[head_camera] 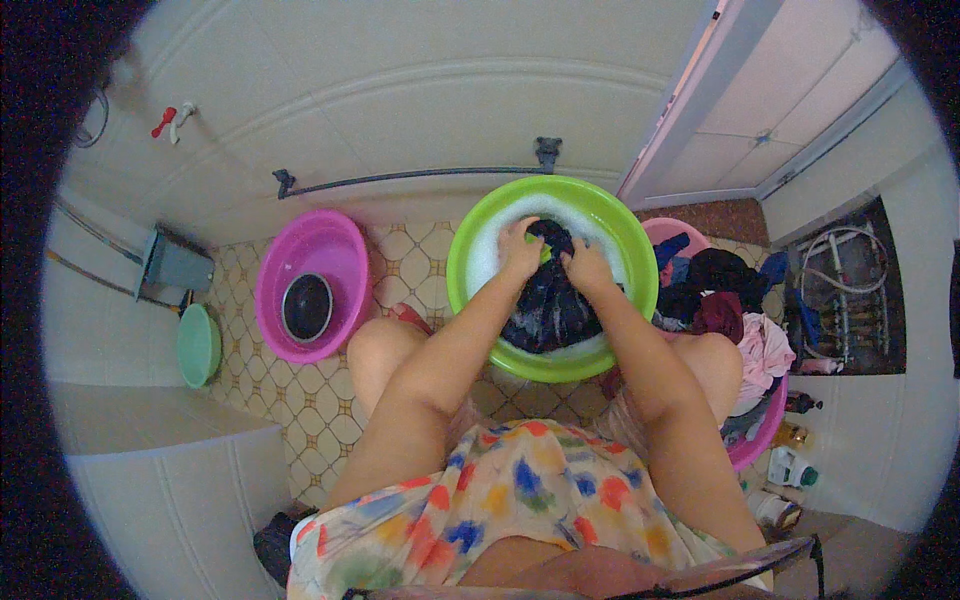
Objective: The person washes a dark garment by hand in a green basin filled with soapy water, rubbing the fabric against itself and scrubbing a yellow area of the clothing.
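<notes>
Between my knees on the tiled floor stands a round green plastic basin (555, 373), with white suds around a dark wet garment (551, 311). My left hand (520, 247) grips the garment's upper part and has a small yellow-green thing (545, 253) at its fingers; what that is, I cannot tell. Close to its right, my right hand (587, 266) holds the same dark cloth, fingers bent into it. The garment's lower part spreads over the suds towards me.
Left stands a pink basin (349, 300) holding a dark round vessel (307, 307); beyond are a mint-green basin (199, 345) and a grey dustpan (176, 259). Clothes (761, 352) heap over basins at right, near several bottles (791, 469). A pipe (412, 176) runs along the wall.
</notes>
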Demonstrator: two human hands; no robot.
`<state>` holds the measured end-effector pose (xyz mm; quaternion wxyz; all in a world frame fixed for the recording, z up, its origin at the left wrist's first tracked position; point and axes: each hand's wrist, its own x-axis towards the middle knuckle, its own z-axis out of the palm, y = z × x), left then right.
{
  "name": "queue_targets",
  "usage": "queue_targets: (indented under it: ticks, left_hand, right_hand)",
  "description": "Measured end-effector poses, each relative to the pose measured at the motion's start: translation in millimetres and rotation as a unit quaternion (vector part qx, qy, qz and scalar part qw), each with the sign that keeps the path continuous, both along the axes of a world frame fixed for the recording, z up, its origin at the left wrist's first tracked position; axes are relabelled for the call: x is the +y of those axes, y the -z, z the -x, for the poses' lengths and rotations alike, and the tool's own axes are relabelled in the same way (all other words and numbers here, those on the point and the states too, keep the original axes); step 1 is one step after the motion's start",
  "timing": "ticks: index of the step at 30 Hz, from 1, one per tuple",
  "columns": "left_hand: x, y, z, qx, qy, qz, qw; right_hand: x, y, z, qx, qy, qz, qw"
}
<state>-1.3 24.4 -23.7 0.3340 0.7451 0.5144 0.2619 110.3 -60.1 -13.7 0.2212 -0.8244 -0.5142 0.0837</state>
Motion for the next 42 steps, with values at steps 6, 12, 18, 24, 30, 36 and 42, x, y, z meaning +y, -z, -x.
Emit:
queue_targets:
  ticks: [6, 12, 18, 24, 30, 36, 42]
  left_hand:
    - [16, 42, 12, 0.057, 0.027, 0.105, 0.992]
    - [5, 27, -19, -0.432, -0.024, 0.445, 0.784]
    - [-3, -19, 5, -0.453, 0.002, 0.584, 0.673]
    - [-8, -22, 7, -0.459, 0.083, 0.588, 0.661]
    - [-33, -23, -11, -0.444, -0.015, 0.509, 0.737]
    - [-24, -42, -9, -0.452, -0.102, 0.500, 0.731]
    - [-12, 0, -6, -0.188, 0.021, 0.237, 0.953]
  right_hand:
    - [5, 0, -6, 0.103, -0.108, 0.201, 0.968]
    - [20, 44, -31, 0.228, 0.016, -0.108, 0.968]
    - [4, -30, 45, 0.201, -0.142, -0.203, 0.948]
    - [-16, -76, 66, 0.150, -0.245, -0.249, 0.925]
    - [5, -53, 27, 0.101, -0.075, -0.134, 0.983]
    - [13, -30, -2, 0.142, 0.013, -0.097, 0.985]
    - [8, 15, -10, 0.095, -0.046, 0.139, 0.985]
